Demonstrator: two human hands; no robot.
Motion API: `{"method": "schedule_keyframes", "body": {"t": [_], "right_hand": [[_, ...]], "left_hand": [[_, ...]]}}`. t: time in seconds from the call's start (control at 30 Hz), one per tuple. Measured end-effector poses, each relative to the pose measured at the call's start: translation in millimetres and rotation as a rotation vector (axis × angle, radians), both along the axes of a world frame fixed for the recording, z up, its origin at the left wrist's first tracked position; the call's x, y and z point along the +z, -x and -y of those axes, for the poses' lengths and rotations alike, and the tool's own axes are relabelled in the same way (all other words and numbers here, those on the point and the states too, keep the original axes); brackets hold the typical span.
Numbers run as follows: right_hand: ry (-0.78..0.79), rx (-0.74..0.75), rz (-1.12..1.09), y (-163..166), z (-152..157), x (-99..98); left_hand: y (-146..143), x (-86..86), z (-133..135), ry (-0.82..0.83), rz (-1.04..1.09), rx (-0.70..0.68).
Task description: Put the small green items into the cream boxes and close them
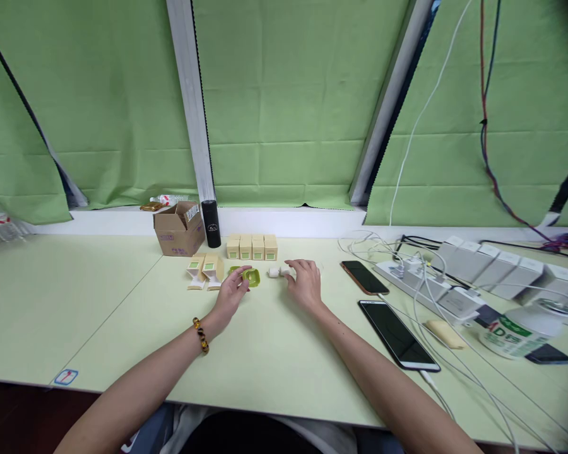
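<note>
My left hand [231, 292] rests at two small green square trays, its slightly curved fingers lying over the left one and touching the edge of the right green tray [252, 277]. A beaded bracelet [201, 335] circles that wrist. My right hand [305, 281] has its thumb and fingertips around a small white rounded piece [284, 272]. Just left of it lies a similar white piece [273, 272]. Two opened cream cartons [204, 268] with green labels stand left of my left hand, flaps toward me. Behind the trays is a row of several closed cream boxes [252, 247].
A brown cardboard box [178, 229] and a black bottle [211, 224] stand at the back left. Two phones, one at the front [398, 334], lie to the right. Beyond them are a power strip [426, 291], tangled white cables, white boxes and a white jar [525, 329].
</note>
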State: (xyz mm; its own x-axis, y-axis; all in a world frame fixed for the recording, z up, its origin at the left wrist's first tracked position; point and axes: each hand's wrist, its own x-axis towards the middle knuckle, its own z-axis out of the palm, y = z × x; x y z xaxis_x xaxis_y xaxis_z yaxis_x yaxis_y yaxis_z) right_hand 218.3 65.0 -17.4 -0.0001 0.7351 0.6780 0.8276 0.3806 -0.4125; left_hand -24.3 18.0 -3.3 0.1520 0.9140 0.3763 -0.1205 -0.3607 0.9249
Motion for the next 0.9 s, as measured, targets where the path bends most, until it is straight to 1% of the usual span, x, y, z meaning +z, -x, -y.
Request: {"method": "schedule_keyframes", "body": {"t": [0.07, 0.13, 0.23, 0.37, 0.53, 0.6, 0.67, 0.73, 0.8, 0.83, 0.9], "right_hand": [[0.007, -0.043, 0.162, 0.7, -4.9, 0.2], [0.04, -0.068, 0.304, 2.4, -10.8, 0.8], [0.121, -0.095, 0.44, 4.7, -20.3, 2.2], [0.151, -0.102, 0.475, 6.6, -27.5, 3.2], [0.118, -0.119, 0.427, 3.6, -23.5, 4.3], [0.092, -0.116, 0.282, 1.0, -20.6, 5.9], [0.086, -0.051, 0.011, -0.2, -17.5, 8.5], [0.128, 0.103, -0.326, 1.4, -13.1, 11.5], [0.195, 0.298, -0.652, 6.3, -6.3, 14.0], [0.224, 0.382, -0.789, 9.7, -1.9, 14.8], [0.279, 0.506, -0.996, 17.1, 8.4, 16.0]], "left_hand": [[-1.0, 0.9, 1.6, 0.024, 0.044, -0.021], [-1.8, 1.3, 3.0, 0.062, 0.106, -0.073], [-2.1, 0.6, 3.7, 0.13, 0.198, -0.157], [-1.4, -1.5, 3.0, 0.213, 0.307, -0.204], [-1.9, -2.2, 2.9, 0.248, 0.34, -0.202], [-2.3, -2.2, 2.7, 0.255, 0.362, -0.214], [-2.5, -2.5, 2.4, 0.256, 0.391, -0.235], [-2.4, -2.9, 2.0, 0.255, 0.414, -0.255], [-2.4, -3.1, 1.8, 0.255, 0.433, -0.269], [-2.4, -3.1, 1.9, 0.256, 0.442, -0.274], [-2.5, -2.8, 2.2, 0.258, 0.459, -0.278]]}}
